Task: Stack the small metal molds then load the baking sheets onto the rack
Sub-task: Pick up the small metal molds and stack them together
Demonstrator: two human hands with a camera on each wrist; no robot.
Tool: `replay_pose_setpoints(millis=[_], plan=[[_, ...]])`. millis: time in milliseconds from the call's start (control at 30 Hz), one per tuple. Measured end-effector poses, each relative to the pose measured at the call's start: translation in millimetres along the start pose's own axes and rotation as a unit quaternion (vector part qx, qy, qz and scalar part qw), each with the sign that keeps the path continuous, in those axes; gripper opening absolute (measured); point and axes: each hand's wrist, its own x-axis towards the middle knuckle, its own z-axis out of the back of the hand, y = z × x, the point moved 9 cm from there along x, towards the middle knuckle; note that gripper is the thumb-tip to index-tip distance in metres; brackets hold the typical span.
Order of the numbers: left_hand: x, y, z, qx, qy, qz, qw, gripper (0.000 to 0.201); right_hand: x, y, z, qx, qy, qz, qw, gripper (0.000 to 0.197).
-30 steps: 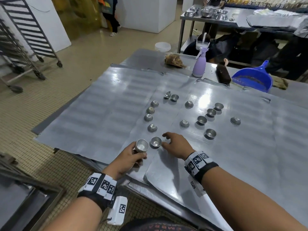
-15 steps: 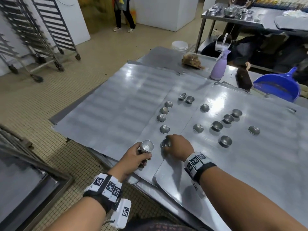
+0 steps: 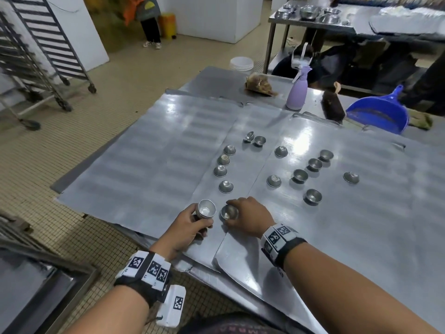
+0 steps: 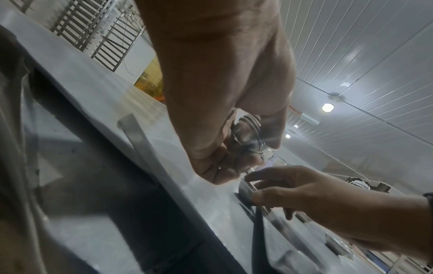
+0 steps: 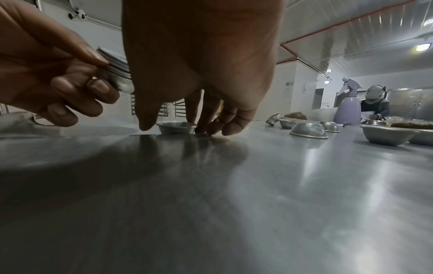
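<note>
My left hand [image 3: 192, 221] grips a short stack of nested metal molds [image 3: 206, 208] just above the near edge of the baking sheets [image 3: 144, 153]. The stack's ribbed rims show in the left wrist view [image 4: 249, 133] and the right wrist view [image 5: 114, 72]. My right hand [image 3: 243, 213] curls round a single upright mold [image 3: 229, 212] that stands on the sheet beside the stack. Thumb and fingers flank this mold [image 5: 176, 127], and the right hand pinches its rim [image 4: 246, 189]. Several loose molds [image 3: 313, 196] lie scattered farther out, some upside down.
Wheeled tray racks [image 3: 48, 44] stand on the tiled floor at far left. At the table's far side are a purple spray bottle [image 3: 297, 92], a brush [image 3: 333, 107], a blue dustpan [image 3: 378, 114] and a brown bag [image 3: 258, 84]. A person stands in the background [image 3: 149, 20].
My right hand slid from beside the single mold onto it and closed its fingers round it. The left hand kept hold of the stack, almost still. The head view shifted.
</note>
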Motion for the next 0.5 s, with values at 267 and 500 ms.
replay_pose_setpoints(millis=[267,500], plan=[[-2.4,-2.5,1.9,0.017,0.014,-0.005,1.000,0.033,2.1,-4.3,3.2,0.087,-0.033,-0.022,0.995,0.041],[6.2,-16.4,-19.7,0.038,0.029,-0.014,0.999,0.033,-16.9,-3.4,53.7,0.290,-0.123,0.003,0.949,0.043]])
